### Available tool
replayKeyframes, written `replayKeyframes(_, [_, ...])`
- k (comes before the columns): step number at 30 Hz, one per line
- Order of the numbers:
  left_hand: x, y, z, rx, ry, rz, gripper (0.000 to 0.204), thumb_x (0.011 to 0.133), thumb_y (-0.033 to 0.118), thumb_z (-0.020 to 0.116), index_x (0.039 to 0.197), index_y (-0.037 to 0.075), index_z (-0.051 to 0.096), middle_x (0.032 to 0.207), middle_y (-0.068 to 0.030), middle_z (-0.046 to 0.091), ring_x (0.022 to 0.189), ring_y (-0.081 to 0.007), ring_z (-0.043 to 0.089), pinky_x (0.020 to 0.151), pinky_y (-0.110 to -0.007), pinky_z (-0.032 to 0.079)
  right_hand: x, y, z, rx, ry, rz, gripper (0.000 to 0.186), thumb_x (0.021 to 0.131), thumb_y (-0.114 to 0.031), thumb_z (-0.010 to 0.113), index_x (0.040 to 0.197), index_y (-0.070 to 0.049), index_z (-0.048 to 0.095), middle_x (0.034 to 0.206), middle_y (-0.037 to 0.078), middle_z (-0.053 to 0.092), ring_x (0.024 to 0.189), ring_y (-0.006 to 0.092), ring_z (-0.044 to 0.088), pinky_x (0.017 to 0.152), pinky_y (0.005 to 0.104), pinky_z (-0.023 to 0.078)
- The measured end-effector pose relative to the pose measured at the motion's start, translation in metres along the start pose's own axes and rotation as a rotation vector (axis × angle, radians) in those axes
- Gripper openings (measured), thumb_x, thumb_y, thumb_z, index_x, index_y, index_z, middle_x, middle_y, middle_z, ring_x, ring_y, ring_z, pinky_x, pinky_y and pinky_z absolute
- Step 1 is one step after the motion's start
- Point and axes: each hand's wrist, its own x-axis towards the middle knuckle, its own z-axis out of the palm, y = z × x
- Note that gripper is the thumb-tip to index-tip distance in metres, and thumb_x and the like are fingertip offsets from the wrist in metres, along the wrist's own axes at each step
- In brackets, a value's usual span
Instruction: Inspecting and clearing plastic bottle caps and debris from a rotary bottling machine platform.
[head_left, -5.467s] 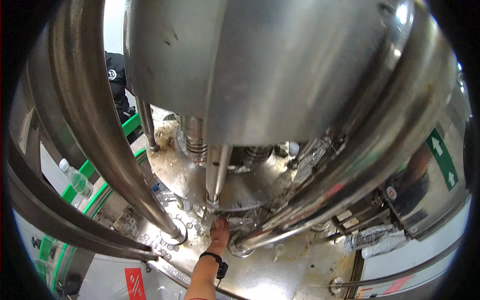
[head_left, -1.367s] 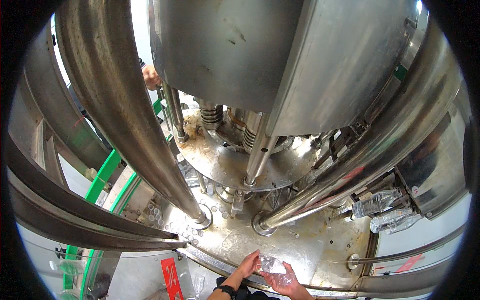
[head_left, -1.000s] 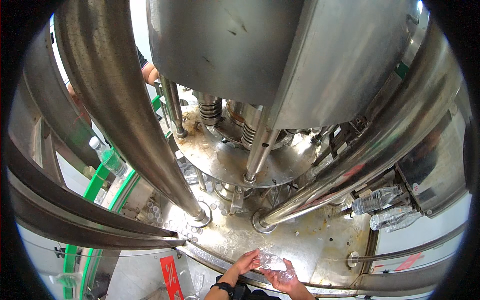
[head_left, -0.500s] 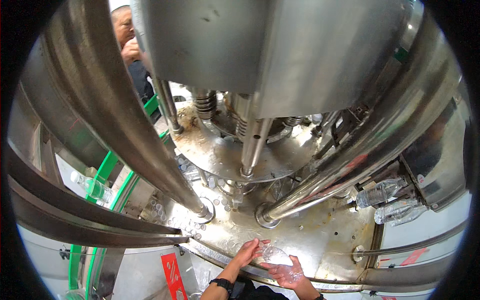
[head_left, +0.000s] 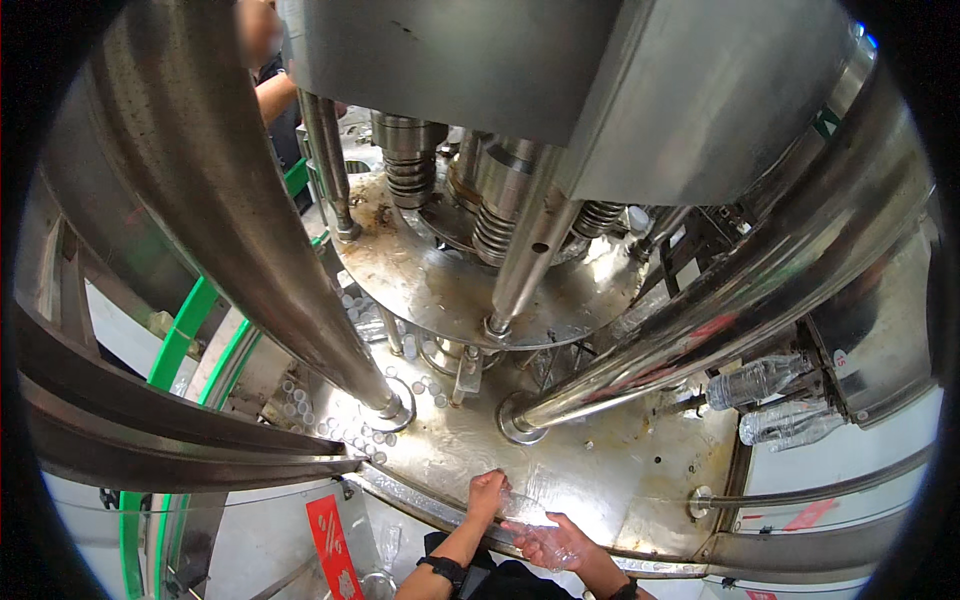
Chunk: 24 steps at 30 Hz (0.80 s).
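Observation:
A clear plastic bottle [head_left: 526, 508] lies slantwise between my two hands, low in the picture, over the front rim of the metal machine bed [head_left: 600, 470]. My left hand [head_left: 487, 494] is closed at the bottle's upper left end, its fingers curled together; whether a cap is under them I cannot make out. Around the other end of the bottle my right hand [head_left: 550, 543] is wrapped, palm up, with the thumb along its side. The see-through plastic makes the bottle's outline hard to follow.
Two thick steel posts [head_left: 310, 300] [head_left: 620, 360] flank the round plate [head_left: 430, 290] ahead. Loose caps [head_left: 298, 402] are scattered at left. Clear bottles [head_left: 755, 383] hang at right. A curved rail [head_left: 200, 440] crosses the left. Behind the machine stands a person [head_left: 275, 95].
My left hand's fingers have gone from partly extended to curled in at the bottle's end. My right hand has shifted slightly left with the bottle. The view has tilted a little.

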Motion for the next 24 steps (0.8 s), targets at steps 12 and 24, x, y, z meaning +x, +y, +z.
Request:
replayKeyframes(12, [-0.006, 0.002, -0.011, 0.068, -0.101, -0.239, 0.037, 0.089, 0.035, 0.060, 0.102, 0.002, 0.053, 0.084, -0.0045, 0.058, 0.064, -0.0113, 0.054, 0.056, -0.028, 0.046, 0.027, -0.017, -0.010, -0.695, 0.546, -0.086, 0.059, 0.089, -0.048, 0.053, 0.131, -0.009, 0.038, 0.102, 0.015, 0.062, 0.084, 0.0214, 0.063, 0.067, 0.0289, 0.053])
replayKeyframes(24, [-0.058, 0.020, -0.076, 0.056, -0.123, -0.157, 0.013, 0.090, 0.018, 0.059, 0.094, 0.006, 0.061, 0.081, -0.0005, 0.062, 0.068, -0.0074, 0.056, 0.061, -0.023, 0.048, 0.008, -0.001, -0.030, -1.743, 0.554, -0.198, 0.097, 0.072, -0.062, 0.066, 0.136, 0.002, 0.031, 0.129, 0.021, 0.047, 0.121, 0.0301, 0.046, 0.101, 0.0343, 0.036])
